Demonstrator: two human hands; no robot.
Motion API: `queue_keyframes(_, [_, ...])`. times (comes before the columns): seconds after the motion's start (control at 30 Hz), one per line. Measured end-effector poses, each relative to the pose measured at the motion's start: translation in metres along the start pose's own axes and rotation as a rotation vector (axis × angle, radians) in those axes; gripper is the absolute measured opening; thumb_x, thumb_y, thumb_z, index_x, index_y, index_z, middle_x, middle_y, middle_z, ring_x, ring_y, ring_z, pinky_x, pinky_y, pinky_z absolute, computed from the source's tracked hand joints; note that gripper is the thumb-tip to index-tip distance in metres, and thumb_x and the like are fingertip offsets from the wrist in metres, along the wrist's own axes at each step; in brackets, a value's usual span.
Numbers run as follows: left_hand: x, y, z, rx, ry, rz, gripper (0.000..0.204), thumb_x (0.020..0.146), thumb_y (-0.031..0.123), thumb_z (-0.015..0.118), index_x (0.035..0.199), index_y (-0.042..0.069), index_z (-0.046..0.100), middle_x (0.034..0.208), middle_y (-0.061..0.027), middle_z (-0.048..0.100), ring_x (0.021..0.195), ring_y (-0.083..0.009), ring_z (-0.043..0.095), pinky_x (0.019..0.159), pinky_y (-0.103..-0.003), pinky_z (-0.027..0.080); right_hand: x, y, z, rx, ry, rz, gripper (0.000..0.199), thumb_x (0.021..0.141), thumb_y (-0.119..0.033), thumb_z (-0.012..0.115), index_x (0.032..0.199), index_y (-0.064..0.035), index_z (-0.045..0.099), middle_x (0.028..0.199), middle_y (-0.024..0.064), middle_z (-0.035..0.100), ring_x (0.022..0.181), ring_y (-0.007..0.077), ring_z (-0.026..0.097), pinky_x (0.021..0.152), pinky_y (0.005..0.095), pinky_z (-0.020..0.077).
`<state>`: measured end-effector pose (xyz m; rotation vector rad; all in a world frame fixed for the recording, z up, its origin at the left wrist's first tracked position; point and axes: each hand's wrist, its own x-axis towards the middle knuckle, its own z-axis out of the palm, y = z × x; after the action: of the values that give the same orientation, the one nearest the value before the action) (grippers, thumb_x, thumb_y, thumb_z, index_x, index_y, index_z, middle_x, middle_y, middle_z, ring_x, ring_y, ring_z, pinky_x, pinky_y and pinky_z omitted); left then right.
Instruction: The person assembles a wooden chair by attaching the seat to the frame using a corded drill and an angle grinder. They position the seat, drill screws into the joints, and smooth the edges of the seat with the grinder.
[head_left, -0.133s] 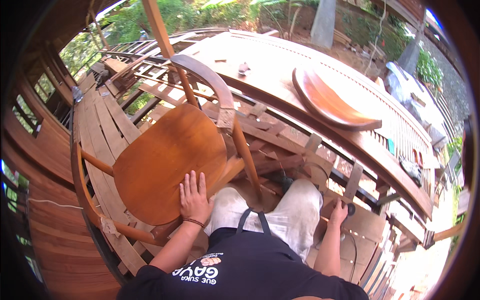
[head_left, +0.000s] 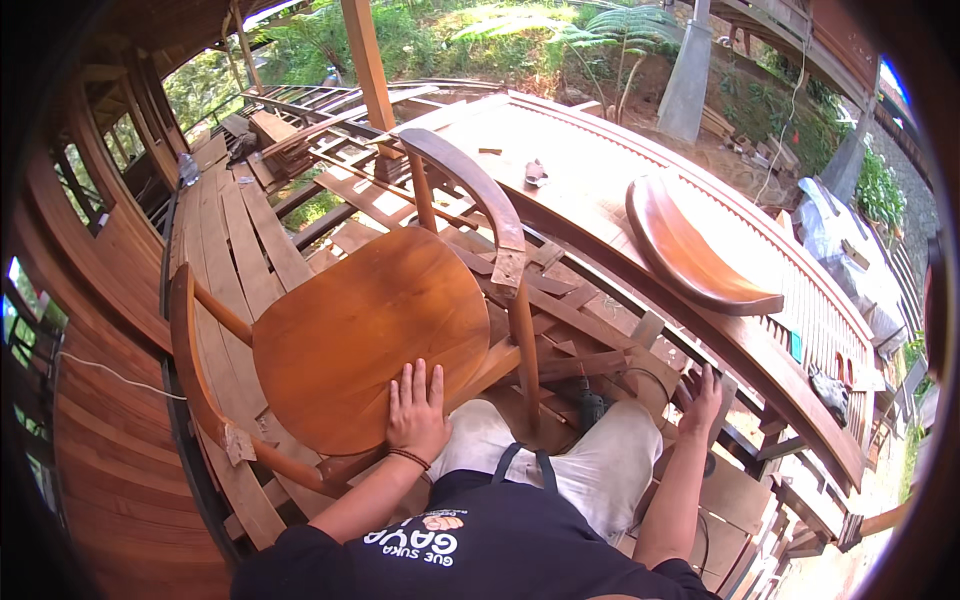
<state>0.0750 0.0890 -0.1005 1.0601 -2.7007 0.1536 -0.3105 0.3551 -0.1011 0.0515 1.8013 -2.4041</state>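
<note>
A brown wooden chair stands tilted at my left, its broad seat facing up. My left hand lies flat on the edge of the seat, fingers stretched out. One curved arm ends in a rough, pale joint; the other arm ends in a similar one. My right hand is raised beside my right knee, fingers apart, with nothing visible in it. It is near the workbench edge. A dark round part shows beside my right forearm, partly hidden.
On the slatted workbench lies a curved, glossy wooden panel. A green block and a dark glove-like item lie farther right. A power drill stands by my knee among planks. A cable runs at the left.
My right hand has let go of the dark round-ended tool and moved up and forward, its fingers opening. The left hand stays on the seat. The whole view has shifted slightly.
</note>
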Motion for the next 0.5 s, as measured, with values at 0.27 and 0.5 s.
queue_keyframes(0.27, [0.003,-0.002,0.003,-0.071,0.059,-0.01,0.083,0.072,0.023,0.068,0.149,0.011,0.037,0.154,-0.0198,0.032,0.143,-0.0376,0.03,0.117,-0.055,0.022,0.054,-0.035,0.036,-0.105,0.054,-0.097,0.039,0.089,-0.035,0.067,0.116,-0.0067,0.064,0.097,0.008,0.07,0.067,0.0195,0.068,0.055,0.0315,0.0551])
queue_keyframes(0.5, [-0.001,-0.004,0.001,-0.082,0.044,-0.022,0.085,0.072,0.022,0.07,0.149,0.011,0.035,0.154,-0.0197,0.032,0.143,-0.0384,0.03,0.117,-0.055,0.023,0.068,-0.066,0.075,0.106,-0.065,-0.118,0.061,0.085,-0.035,0.075,0.124,0.0071,0.054,0.11,0.015,0.062,0.091,0.0225,0.066,0.077,0.0364,0.0563])
